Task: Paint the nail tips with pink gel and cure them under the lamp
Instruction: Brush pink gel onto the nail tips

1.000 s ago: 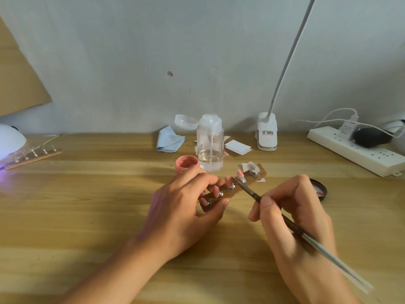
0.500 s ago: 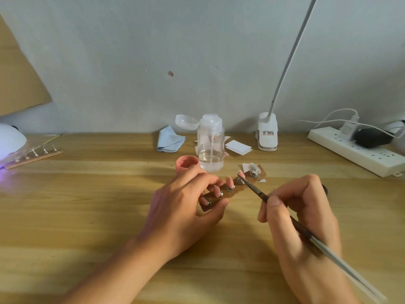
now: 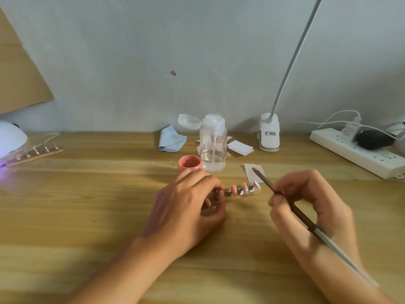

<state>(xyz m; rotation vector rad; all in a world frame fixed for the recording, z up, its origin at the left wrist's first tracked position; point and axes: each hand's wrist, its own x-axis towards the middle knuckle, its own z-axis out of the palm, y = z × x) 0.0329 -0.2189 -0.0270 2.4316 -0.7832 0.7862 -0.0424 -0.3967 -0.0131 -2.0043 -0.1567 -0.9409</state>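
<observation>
Looking at the wooden table [image 3: 87, 205], lots of bare room is left from 7 to 9 o'clock of the nail-tip strip [image 3: 241, 190], while the back edge is crowded by a clip lamp [image 3: 269, 137] at 12 and a power strip [image 3: 359, 154] at 2. The cure lamp [image 3: 11, 137] is parked at far 10. The strip's near end is pinched by the left hand [image 3: 182, 207]. The brush [image 3: 264, 180] is gripped pen-style by the right hand [image 3: 311, 207]. Since half a second back, the brush tip's been lifted off the tips, towards 1. Pink gel is seen in the open jar [image 3: 189, 163] at 11, and a little clear liquid sits in the pump bottle [image 3: 213, 148] beside it.
</observation>
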